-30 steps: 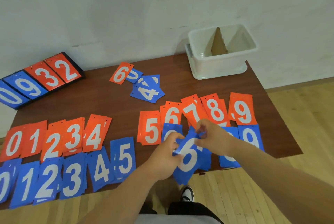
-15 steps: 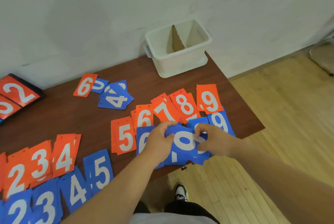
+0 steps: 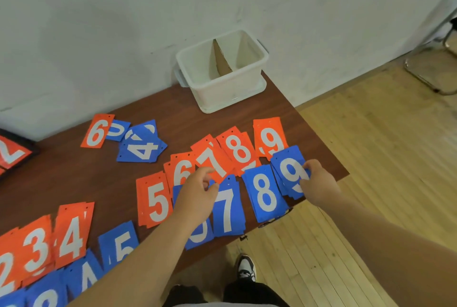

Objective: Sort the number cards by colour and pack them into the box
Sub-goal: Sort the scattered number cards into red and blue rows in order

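Pinching the blue 9 card (image 3: pixel 288 170) in my right hand (image 3: pixel 319 183), three o'clock of the blue 8 card (image 3: pixel 265 195). I cannot tell what my left hand (image 3: pixel 197 197) grips.

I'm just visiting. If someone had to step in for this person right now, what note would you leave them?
Left hand: fingers curled at the blue 7 pile's top edge; grip unclear.
Right hand: grips the blue 9 pile near the table's right edge.
Cards: orange piles and blue piles lie in number rows; a few loose cards sit farther back.
Done: most cards laid out by colour.
Left: no cards show in the white box yet; pack them all.
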A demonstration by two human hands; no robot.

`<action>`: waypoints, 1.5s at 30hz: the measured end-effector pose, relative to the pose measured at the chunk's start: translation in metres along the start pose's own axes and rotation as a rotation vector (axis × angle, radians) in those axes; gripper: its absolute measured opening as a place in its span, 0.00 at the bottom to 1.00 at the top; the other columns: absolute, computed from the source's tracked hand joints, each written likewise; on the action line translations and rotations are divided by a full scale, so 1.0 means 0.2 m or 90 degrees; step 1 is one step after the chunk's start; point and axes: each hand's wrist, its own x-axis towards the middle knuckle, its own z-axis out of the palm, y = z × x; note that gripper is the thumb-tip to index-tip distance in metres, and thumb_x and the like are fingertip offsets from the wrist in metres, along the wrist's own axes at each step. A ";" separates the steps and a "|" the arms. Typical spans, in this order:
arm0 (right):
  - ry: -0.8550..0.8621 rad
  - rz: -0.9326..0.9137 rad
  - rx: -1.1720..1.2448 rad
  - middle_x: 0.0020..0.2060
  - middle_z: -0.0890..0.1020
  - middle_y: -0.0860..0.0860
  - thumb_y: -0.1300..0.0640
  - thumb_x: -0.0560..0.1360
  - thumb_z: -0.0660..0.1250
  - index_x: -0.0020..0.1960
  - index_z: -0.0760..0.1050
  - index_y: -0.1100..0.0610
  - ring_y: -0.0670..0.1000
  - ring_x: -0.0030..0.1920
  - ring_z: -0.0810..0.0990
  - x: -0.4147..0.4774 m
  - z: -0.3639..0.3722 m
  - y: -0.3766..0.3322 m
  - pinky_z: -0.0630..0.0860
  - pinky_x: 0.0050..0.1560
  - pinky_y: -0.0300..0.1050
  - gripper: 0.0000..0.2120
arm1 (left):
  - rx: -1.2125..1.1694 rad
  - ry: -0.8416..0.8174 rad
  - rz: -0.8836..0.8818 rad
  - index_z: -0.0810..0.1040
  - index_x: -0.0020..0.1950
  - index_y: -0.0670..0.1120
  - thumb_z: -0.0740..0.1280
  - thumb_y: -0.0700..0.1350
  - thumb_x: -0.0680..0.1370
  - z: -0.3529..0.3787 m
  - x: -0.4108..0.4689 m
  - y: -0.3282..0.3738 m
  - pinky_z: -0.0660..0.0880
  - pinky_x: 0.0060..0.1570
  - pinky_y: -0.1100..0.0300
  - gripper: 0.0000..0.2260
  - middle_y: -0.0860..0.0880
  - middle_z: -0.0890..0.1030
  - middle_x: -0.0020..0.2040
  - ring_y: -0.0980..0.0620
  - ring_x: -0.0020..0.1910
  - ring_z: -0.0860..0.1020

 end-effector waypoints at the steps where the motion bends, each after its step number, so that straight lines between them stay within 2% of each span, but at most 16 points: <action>1: -0.001 0.001 -0.058 0.44 0.79 0.53 0.58 0.78 0.62 0.63 0.65 0.51 0.55 0.40 0.80 0.00 0.00 0.00 0.78 0.34 0.48 0.15 | 0.021 0.010 0.000 0.72 0.70 0.56 0.66 0.46 0.82 -0.01 0.00 -0.02 0.74 0.48 0.63 0.17 0.55 0.75 0.61 0.56 0.60 0.75; 4: 0.044 -0.012 -0.210 0.55 0.76 0.52 0.49 0.76 0.63 0.67 0.65 0.49 0.57 0.56 0.74 0.00 -0.01 -0.02 0.77 0.53 0.55 0.21 | 0.074 0.047 0.005 0.71 0.71 0.54 0.66 0.46 0.82 -0.05 0.01 -0.06 0.73 0.53 0.61 0.17 0.54 0.75 0.64 0.56 0.61 0.75; 6: 0.067 -0.036 -0.240 0.60 0.75 0.52 0.45 0.76 0.64 0.70 0.66 0.49 0.57 0.60 0.73 -0.01 -0.01 -0.06 0.74 0.58 0.55 0.24 | 0.093 0.060 0.006 0.71 0.71 0.54 0.66 0.47 0.82 -0.09 0.02 -0.09 0.75 0.55 0.58 0.18 0.52 0.75 0.66 0.54 0.63 0.75; 9: 0.079 -0.112 -0.217 0.65 0.74 0.51 0.43 0.76 0.65 0.72 0.66 0.48 0.56 0.63 0.73 -0.03 -0.01 -0.18 0.74 0.60 0.55 0.26 | 0.126 0.089 0.013 0.71 0.71 0.54 0.67 0.48 0.81 -0.17 0.04 -0.13 0.75 0.60 0.53 0.19 0.51 0.75 0.67 0.52 0.65 0.74; 12: 0.038 -0.199 -0.185 0.65 0.73 0.50 0.43 0.76 0.67 0.71 0.68 0.49 0.56 0.64 0.73 -0.04 0.04 -0.36 0.75 0.59 0.55 0.26 | 0.193 0.136 0.017 0.72 0.71 0.53 0.68 0.50 0.80 -0.27 0.05 -0.15 0.73 0.62 0.54 0.20 0.50 0.74 0.66 0.49 0.65 0.74; 16: -0.007 -0.302 -0.168 0.66 0.73 0.50 0.44 0.74 0.68 0.70 0.70 0.49 0.55 0.63 0.74 -0.06 0.18 -0.67 0.77 0.58 0.54 0.26 | 0.256 0.184 -0.039 0.69 0.73 0.55 0.70 0.53 0.77 -0.45 0.04 -0.22 0.74 0.63 0.49 0.25 0.49 0.72 0.68 0.47 0.68 0.71; 20: -0.050 -0.377 -0.220 0.67 0.72 0.53 0.45 0.74 0.68 0.70 0.70 0.51 0.57 0.66 0.72 -0.06 0.35 -0.99 0.73 0.63 0.53 0.27 | 0.247 0.217 -0.086 0.68 0.74 0.54 0.69 0.54 0.77 -0.65 0.02 -0.36 0.72 0.66 0.48 0.26 0.48 0.70 0.70 0.46 0.69 0.69; 22: -0.064 -0.404 -0.237 0.65 0.73 0.53 0.46 0.73 0.69 0.69 0.71 0.52 0.57 0.64 0.73 -0.05 0.44 -1.14 0.74 0.62 0.53 0.26 | 0.229 0.238 -0.114 0.68 0.74 0.54 0.70 0.54 0.77 -0.75 0.03 -0.44 0.72 0.66 0.48 0.26 0.48 0.70 0.70 0.46 0.69 0.70; 27: -0.125 -0.419 -0.262 0.61 0.73 0.53 0.48 0.71 0.70 0.66 0.73 0.51 0.57 0.60 0.75 -0.02 0.66 -1.49 0.76 0.58 0.50 0.24 | 0.184 0.268 -0.183 0.70 0.73 0.53 0.72 0.54 0.76 -0.96 0.13 -0.63 0.72 0.65 0.51 0.27 0.47 0.72 0.66 0.46 0.65 0.72; 32: -0.149 -0.395 -0.297 0.59 0.74 0.54 0.47 0.71 0.71 0.63 0.73 0.53 0.56 0.57 0.76 0.05 0.89 -1.77 0.77 0.53 0.48 0.23 | 0.163 0.242 -0.203 0.67 0.75 0.54 0.72 0.56 0.76 -1.08 0.31 -0.74 0.74 0.65 0.50 0.29 0.48 0.70 0.68 0.46 0.68 0.71; 35: -0.142 -0.375 -0.330 0.60 0.72 0.54 0.45 0.71 0.72 0.65 0.71 0.54 0.57 0.59 0.74 0.10 1.05 -1.90 0.78 0.56 0.52 0.26 | 0.170 0.210 -0.199 0.66 0.75 0.56 0.71 0.57 0.76 -1.16 0.47 -0.83 0.74 0.65 0.48 0.29 0.48 0.69 0.68 0.46 0.68 0.71; 40: -0.105 -0.315 -0.327 0.65 0.67 0.53 0.42 0.70 0.74 0.72 0.63 0.52 0.58 0.64 0.68 0.16 1.30 -2.02 0.75 0.60 0.53 0.37 | 0.211 0.217 -0.191 0.65 0.75 0.56 0.67 0.60 0.77 -1.33 0.79 -0.96 0.73 0.64 0.46 0.27 0.47 0.68 0.66 0.43 0.67 0.69; 45: -0.102 -0.231 -0.274 0.63 0.65 0.52 0.45 0.69 0.78 0.70 0.65 0.50 0.59 0.64 0.69 0.23 1.40 -2.01 0.74 0.60 0.52 0.35 | 0.260 0.223 -0.216 0.64 0.75 0.57 0.66 0.64 0.76 -1.43 1.13 -1.05 0.71 0.63 0.45 0.30 0.43 0.65 0.71 0.39 0.67 0.67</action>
